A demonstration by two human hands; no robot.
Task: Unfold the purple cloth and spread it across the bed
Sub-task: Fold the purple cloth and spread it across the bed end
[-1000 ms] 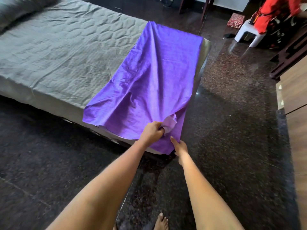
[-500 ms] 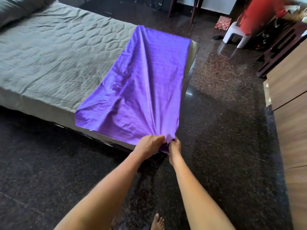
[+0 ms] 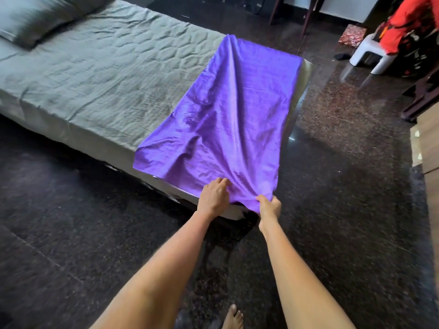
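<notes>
While the purple cloth [image 3: 228, 115] is lying across the bed [image 3: 95, 79], the right hand [image 3: 269, 206] is pinching its five-o'clock corner. The left hand [image 3: 213, 198], fingers curled, is gripping the hem.

The room is lit softly. Bright shine is seen on the dark floor [image 3: 344, 91] at the upper right. The pillow [image 3: 31, 17] is blurred, and edges are bent.

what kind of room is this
Most likely a home bedroom: a bed with a grey sheet, a pillow at its head, and red clothing heaped by a white plastic stool.
</notes>
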